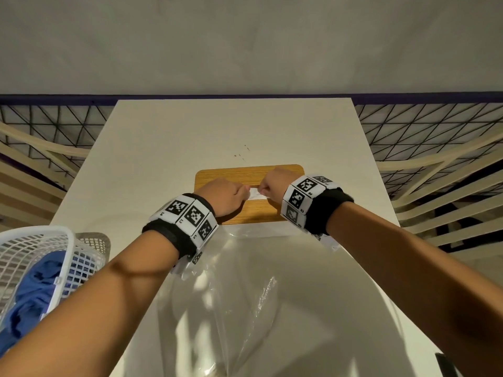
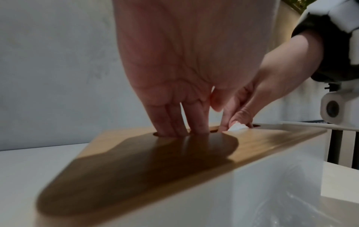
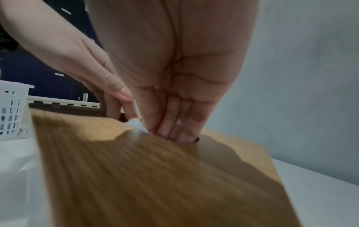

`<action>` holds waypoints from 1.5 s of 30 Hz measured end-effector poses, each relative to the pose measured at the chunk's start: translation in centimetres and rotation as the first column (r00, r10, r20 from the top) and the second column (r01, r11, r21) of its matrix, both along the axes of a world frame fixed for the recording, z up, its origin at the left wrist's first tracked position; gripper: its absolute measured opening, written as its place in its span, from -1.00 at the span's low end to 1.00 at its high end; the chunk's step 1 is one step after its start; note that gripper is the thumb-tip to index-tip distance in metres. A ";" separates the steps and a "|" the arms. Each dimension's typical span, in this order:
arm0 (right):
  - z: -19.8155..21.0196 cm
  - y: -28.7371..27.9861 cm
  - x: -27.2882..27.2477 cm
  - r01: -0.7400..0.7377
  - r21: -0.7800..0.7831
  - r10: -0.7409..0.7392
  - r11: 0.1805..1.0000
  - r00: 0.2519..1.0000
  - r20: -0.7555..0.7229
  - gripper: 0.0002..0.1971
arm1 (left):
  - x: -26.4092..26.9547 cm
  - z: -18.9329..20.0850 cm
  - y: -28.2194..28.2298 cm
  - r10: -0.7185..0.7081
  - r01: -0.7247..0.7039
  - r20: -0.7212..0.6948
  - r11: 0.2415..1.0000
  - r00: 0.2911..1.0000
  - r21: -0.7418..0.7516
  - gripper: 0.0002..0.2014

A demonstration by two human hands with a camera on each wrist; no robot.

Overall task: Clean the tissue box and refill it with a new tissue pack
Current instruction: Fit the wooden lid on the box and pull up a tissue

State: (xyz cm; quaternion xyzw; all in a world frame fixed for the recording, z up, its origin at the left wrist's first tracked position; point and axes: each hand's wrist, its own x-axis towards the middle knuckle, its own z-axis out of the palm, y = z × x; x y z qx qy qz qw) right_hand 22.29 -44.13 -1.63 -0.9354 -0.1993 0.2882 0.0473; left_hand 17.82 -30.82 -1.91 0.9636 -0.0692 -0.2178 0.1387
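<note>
At table centre, the wooden-lidded tissue box [image 1: 245, 210] is closed; left hand [image 1: 221, 195] fingers dip into its slot while the right hand [image 1: 273, 183], at three o'clock, pinches the first tissue [image 2: 237, 127]. Next, probably: draw it upward.

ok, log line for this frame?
stage: pulling first tissue through lid slot | left hand: fingers in slot | right hand: pinches tissue | tissue box: lid on

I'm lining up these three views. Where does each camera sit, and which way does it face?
Head: worn on the head, looking down at the table; shows both forearms, left hand and right hand on the wooden lid.
Left wrist: under the left palm, facing the lid slot; right hand pinches a tissue.
Right wrist: under the right palm, facing the slot.
Shared: tissue, lid.
</note>
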 end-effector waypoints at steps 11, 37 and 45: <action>0.2 0.1 -0.3 0.000 0.051 -0.003 0.999 0.998 0.056 -0.82 | 0.1 -1.4 -0.2 0.162 -0.144 0.195 0.984 0.967 -0.105 -0.76; -0.4 -2.4 -0.5 0.011 0.316 -0.050 0.949 0.992 0.115 -0.82 | 0.7 1.6 0.0 -0.156 0.156 0.015 0.982 0.988 -0.109 -0.82; -0.1 -2.0 -1.0 -0.022 0.221 -0.025 0.975 0.978 0.209 -0.79 | 1.2 1.0 -0.5 -0.252 0.205 0.205 0.953 0.946 0.226 -0.65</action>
